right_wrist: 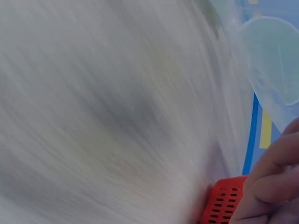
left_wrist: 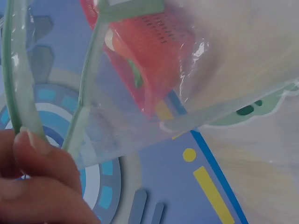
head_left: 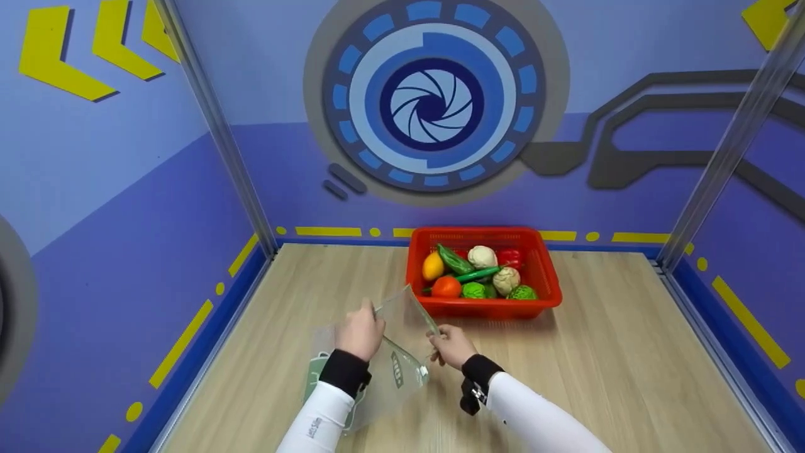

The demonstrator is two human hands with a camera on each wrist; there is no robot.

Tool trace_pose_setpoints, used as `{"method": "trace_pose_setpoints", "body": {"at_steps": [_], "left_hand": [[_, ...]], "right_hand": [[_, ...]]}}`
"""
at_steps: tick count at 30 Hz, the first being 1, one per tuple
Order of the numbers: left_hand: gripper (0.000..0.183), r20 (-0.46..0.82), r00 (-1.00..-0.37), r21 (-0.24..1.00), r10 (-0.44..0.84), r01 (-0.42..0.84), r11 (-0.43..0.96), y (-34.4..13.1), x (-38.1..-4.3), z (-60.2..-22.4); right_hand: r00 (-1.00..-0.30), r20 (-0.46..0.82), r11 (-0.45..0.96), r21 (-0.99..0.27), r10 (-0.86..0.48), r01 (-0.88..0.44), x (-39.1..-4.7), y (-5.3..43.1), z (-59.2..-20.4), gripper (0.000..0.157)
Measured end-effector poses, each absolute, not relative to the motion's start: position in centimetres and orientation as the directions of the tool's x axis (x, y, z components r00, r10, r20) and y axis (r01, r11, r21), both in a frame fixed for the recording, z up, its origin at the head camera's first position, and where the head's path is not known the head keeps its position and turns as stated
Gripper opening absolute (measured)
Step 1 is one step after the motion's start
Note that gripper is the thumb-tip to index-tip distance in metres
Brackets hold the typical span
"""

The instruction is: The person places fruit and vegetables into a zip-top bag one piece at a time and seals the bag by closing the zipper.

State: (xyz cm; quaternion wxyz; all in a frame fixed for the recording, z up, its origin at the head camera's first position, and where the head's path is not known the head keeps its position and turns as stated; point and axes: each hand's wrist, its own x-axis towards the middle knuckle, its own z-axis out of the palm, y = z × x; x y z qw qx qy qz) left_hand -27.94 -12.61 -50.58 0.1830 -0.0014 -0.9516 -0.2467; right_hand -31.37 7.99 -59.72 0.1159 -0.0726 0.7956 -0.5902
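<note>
A clear zip bag (head_left: 393,377) with a green-edged mouth and a white slider hangs between my two hands above the table. My left hand (head_left: 360,332) pinches one side of its mouth; in the left wrist view the thumb and fingers (left_wrist: 42,158) hold the green-edged strip. My right hand (head_left: 454,347) grips the opposite edge, near the slider. The mouth stands parted between the hands. Just beyond the bag sits a red plastic basket (head_left: 484,308) of toy vegetables, among them an orange-red tomato (head_left: 446,287), a cucumber (head_left: 454,258) and a white cauliflower (head_left: 482,257).
The wooden table (head_left: 629,352) is bounded by blue printed panels at the back and sides. Metal posts (head_left: 220,126) stand at its back corners. The basket is close to the back panel. A green print (head_left: 314,374) shows on the bag's left part.
</note>
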Motion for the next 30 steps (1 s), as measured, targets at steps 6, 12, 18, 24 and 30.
{"method": "trace_pose_setpoints", "body": {"at_steps": [6, 12, 18, 24, 30], "left_hand": [[0.018, 0.416, -0.905, 0.506, -0.085, 0.153, 0.849, -12.4, -28.4, -51.0], [0.018, 0.444, -0.891, 0.521, -0.091, 0.174, 0.836, -12.4, -28.8, -51.1], [0.017, 0.435, -0.895, 0.525, -0.099, 0.164, 0.835, -12.3, -28.9, -51.2], [0.016, 0.405, -0.907, 0.549, -0.118, 0.138, 0.825, -12.2, -29.2, -51.1], [0.016, 0.390, -0.911, 0.559, -0.134, 0.119, 0.821, -12.3, -29.4, -50.9]], "right_hand": [[-0.953, -0.071, 0.282, -0.959, -0.295, -0.016, -32.2, 8.5, -58.1, 0.029], [-0.981, 0.063, 0.379, -0.916, -0.185, -0.131, -33.8, 9.8, -56.9, 0.018], [-0.961, 0.271, 0.582, -0.773, -0.058, -0.253, -36.1, 12.6, -56.4, 0.010], [-0.972, 0.221, 0.787, -0.583, -0.084, -0.200, -37.2, 15.1, -56.6, 0.031], [-0.984, 0.095, 0.879, -0.443, -0.149, -0.176, -37.4, 15.7, -56.9, 0.034]]}}
